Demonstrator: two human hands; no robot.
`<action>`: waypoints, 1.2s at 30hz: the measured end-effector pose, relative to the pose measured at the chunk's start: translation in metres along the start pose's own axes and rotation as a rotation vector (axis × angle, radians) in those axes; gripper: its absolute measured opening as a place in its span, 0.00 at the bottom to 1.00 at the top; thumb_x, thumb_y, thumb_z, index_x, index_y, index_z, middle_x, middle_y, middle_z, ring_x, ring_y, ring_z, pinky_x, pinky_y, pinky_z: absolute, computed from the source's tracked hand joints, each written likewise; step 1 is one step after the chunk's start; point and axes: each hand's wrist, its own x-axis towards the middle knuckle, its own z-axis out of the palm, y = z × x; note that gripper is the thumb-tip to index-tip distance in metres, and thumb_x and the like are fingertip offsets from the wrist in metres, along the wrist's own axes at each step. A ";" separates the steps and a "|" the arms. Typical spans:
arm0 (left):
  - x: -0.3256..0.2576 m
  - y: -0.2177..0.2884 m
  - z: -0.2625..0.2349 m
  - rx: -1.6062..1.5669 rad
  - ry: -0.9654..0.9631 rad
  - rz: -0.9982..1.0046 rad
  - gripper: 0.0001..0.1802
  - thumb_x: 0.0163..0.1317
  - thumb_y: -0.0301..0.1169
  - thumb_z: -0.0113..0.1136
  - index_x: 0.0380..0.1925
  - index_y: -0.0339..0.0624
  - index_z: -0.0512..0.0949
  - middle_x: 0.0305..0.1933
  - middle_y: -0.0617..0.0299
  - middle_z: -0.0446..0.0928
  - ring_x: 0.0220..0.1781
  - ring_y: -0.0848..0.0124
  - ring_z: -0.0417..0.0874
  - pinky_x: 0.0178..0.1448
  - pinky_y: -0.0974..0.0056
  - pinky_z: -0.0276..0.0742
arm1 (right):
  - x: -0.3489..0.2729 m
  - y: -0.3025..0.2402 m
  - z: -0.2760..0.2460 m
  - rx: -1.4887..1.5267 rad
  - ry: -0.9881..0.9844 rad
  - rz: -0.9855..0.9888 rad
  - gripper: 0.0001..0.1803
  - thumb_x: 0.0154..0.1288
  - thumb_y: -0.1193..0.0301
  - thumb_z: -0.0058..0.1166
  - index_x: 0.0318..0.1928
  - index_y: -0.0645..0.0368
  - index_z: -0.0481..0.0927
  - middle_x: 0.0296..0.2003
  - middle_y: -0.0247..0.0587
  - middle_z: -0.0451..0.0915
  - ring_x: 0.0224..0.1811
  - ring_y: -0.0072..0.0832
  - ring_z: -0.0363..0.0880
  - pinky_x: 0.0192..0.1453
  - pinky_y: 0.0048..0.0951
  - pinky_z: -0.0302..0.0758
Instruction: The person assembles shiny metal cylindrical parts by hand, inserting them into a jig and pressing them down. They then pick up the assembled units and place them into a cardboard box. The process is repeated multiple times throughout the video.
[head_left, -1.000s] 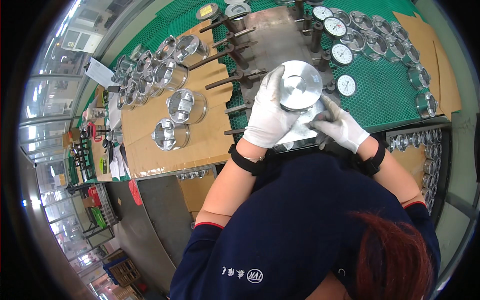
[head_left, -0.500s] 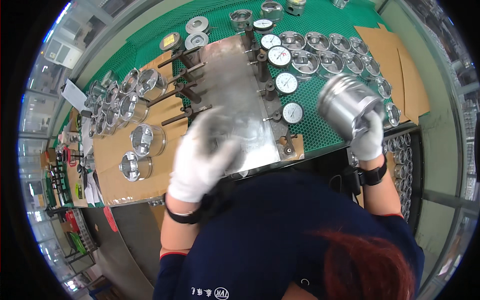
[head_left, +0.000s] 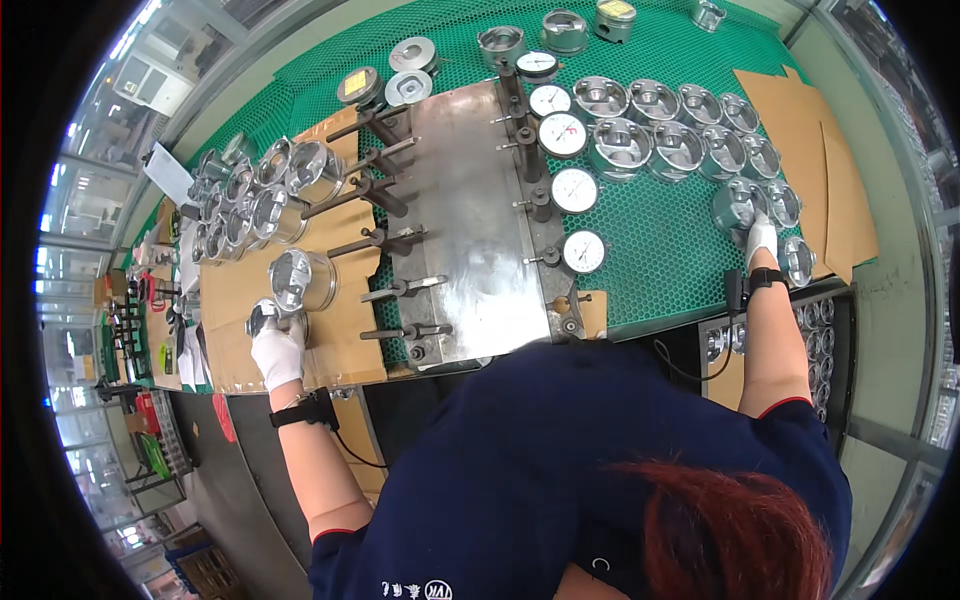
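Note:
At the front left, my gloved left hand (head_left: 279,352) closes around a silver piston (head_left: 263,314) standing on brown cardboard. Just behind it is another piston (head_left: 303,280). Far to the right, my gloved right hand (head_left: 762,240) grips a piston (head_left: 738,203) at the near end of the rows on the green mat; its fingers are partly hidden by the piston. Between the hands lies a bare steel plate (head_left: 475,220) with dark clamp-like posts along its left side and several round dial gauges (head_left: 575,190) along its right.
Several pistons (head_left: 283,213) crowd the left cardboard (head_left: 235,325); more (head_left: 675,148) stand in rows on the green mat (head_left: 640,265). Folded cardboard (head_left: 808,170) lies at the right edge. A crate of pistons (head_left: 820,345) sits below the table's right side.
My right hand has lowered its piston from the air onto the mat beside the rows. My left hand has moved from over the plate leftward and taken hold of the front-left piston.

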 end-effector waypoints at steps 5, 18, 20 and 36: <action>-0.013 0.004 -0.019 0.027 -0.114 -0.063 0.29 0.61 0.54 0.65 0.43 0.35 0.88 0.36 0.41 0.86 0.42 0.45 0.88 0.51 0.50 0.83 | -0.043 0.009 0.015 0.113 0.063 -0.247 0.48 0.69 0.52 0.59 0.78 0.66 0.53 0.70 0.51 0.66 0.62 0.37 0.76 0.57 0.36 0.82; -0.065 0.109 -0.151 -1.484 -0.478 -0.395 0.25 0.69 0.47 0.63 0.48 0.32 0.82 0.36 0.62 0.82 0.30 0.78 0.77 0.31 0.71 0.70 | -0.324 -0.094 0.153 -0.210 -0.859 -0.762 0.28 0.73 0.72 0.57 0.70 0.63 0.69 0.60 0.46 0.78 0.49 0.28 0.85 0.56 0.32 0.81; -0.070 0.129 -0.154 -1.583 -0.612 -0.277 0.26 0.70 0.46 0.63 0.51 0.30 0.81 0.42 0.61 0.83 0.40 0.76 0.80 0.44 0.69 0.75 | -0.375 -0.094 0.183 -0.401 -1.151 -1.019 0.40 0.61 0.75 0.69 0.72 0.64 0.66 0.61 0.48 0.76 0.52 0.30 0.84 0.59 0.32 0.80; -0.069 0.203 -0.097 -0.913 -0.209 0.858 0.53 0.45 0.28 0.76 0.71 0.37 0.58 0.62 0.37 0.71 0.60 0.39 0.75 0.64 0.45 0.74 | -0.417 -0.064 0.236 -0.668 -0.758 -1.385 0.51 0.44 0.64 0.76 0.69 0.62 0.65 0.58 0.59 0.72 0.58 0.56 0.75 0.60 0.49 0.76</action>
